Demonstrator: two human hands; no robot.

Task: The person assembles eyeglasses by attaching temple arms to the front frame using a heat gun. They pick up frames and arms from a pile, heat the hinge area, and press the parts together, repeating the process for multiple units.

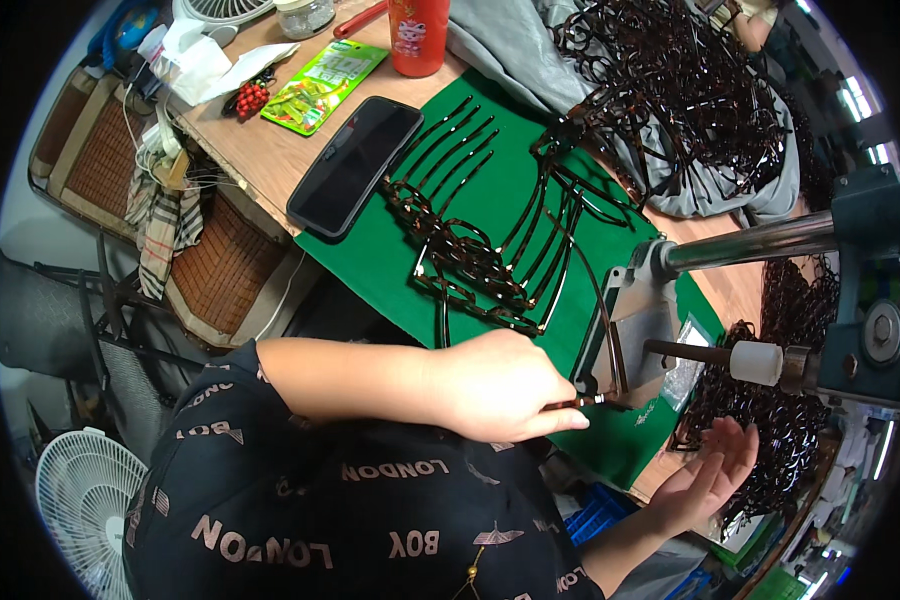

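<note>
My left hand (505, 390) is closed on a dark tortoiseshell eyeglass frame (618, 362), beside the metal base of a bench press. One temple of that frame rises over the base; the part inside my fingers is hidden. At the lower right, my right hand (705, 480) is palm up with loosely bent fingers, and nothing shows in it. It is nearest to a heap of tortoiseshell frames (745, 420). A row of similar eyeglass frames (460, 255) lies on the green mat (370, 270), temples pointing away from me.
The bench press (850, 310) has a steel column (750, 243) and a rod with a white sleeve (755, 362), to the right. Another large frame heap (670, 90) rests on grey cloth at the back. A phone (355, 165), green packet (325, 85) and red cup (417, 38) stand far left.
</note>
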